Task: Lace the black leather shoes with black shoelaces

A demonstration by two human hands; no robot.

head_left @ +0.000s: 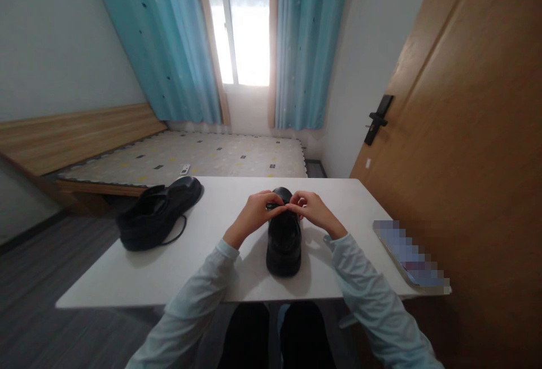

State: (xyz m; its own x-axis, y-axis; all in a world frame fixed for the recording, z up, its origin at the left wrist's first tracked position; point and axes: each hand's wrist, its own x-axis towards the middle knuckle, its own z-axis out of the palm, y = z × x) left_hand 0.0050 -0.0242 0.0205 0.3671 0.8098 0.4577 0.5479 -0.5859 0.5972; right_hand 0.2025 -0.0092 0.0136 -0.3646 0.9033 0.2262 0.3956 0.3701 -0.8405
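A black lace-up shoe (284,247) stands upright on the white table in front of me, its heel toward me and its toe pointing away. Both hands meet over the front of its opening. From the left side, my left hand (260,209) pinches a black shoelace (271,206), thumb and fingers closed. My right hand (311,208) comes in from the other side, fingers bent and pinched at the same lacing; the lace is mostly hidden there. The matching black shoe (146,216) rests at the table's left, a loose lace trailing beside it.
The white table (228,228) has a flat, pixelated item (410,256) along its right edge. Behind it stands a bed (220,151) with a small white object (185,169) on the mattress. A wooden door (466,131) is close on the right.
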